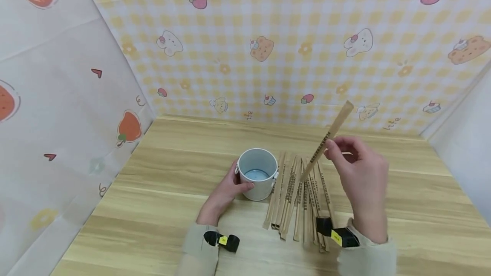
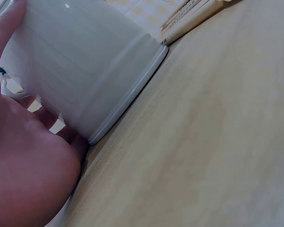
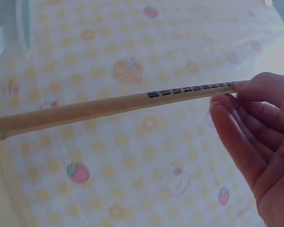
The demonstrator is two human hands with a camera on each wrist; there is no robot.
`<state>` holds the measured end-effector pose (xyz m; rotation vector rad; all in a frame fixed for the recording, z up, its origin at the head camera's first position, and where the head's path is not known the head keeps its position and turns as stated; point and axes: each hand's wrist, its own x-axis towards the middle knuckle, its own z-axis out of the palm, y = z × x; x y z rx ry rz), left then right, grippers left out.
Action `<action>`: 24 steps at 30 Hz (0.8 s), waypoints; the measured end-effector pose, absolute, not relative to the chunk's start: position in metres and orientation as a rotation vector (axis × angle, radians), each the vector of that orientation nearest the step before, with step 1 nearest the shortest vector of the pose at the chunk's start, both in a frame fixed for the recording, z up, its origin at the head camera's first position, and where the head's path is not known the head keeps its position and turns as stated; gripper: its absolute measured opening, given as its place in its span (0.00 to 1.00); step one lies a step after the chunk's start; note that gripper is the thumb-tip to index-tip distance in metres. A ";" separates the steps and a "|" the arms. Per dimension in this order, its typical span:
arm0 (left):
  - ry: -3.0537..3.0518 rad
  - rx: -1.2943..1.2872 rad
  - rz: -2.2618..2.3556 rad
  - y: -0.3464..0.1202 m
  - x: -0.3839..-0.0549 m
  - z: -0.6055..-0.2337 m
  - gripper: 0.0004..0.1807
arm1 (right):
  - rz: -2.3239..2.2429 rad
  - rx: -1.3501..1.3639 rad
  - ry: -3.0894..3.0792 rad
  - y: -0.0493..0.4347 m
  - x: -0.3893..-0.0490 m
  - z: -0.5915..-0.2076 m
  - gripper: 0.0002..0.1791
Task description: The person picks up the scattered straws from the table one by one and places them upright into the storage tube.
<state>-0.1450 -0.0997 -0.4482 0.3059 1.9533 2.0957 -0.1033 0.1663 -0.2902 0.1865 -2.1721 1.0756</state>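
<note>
My left hand [image 1: 225, 191] grips the side of a small white pail [image 1: 258, 190], thumb across its front and fingers around the far side. The pail stands upright on the table, and only its bare bottom shows inside. In the left wrist view the pail's wall [image 2: 80, 61] meets the wood. Raised above the table, my right hand [image 1: 362, 169] pinches a slim brown paper-wrapped stick [image 1: 334, 129] between thumb and fingers. It slants up to the right, with black print along it. The right wrist view shows the wrapped stick [image 3: 99, 108] nearly whole.
Several similar paper-wrapped sticks [image 1: 297, 212] lie side by side just right of the pail. The wooden table [image 1: 153, 208] ends at a yellow checked cloth backdrop [image 1: 284, 80] behind, with a white printed cloth [image 1: 69, 110] at the left.
</note>
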 end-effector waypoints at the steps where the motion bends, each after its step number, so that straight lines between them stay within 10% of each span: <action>1: 1.951 0.309 2.098 -0.100 -0.145 -0.449 0.47 | 1.118 0.213 -2.104 0.162 -0.103 -0.288 0.07; 24: 1.907 0.297 2.115 -0.101 -0.146 -0.450 0.47 | 1.155 0.517 -2.091 0.093 -0.142 -0.328 0.07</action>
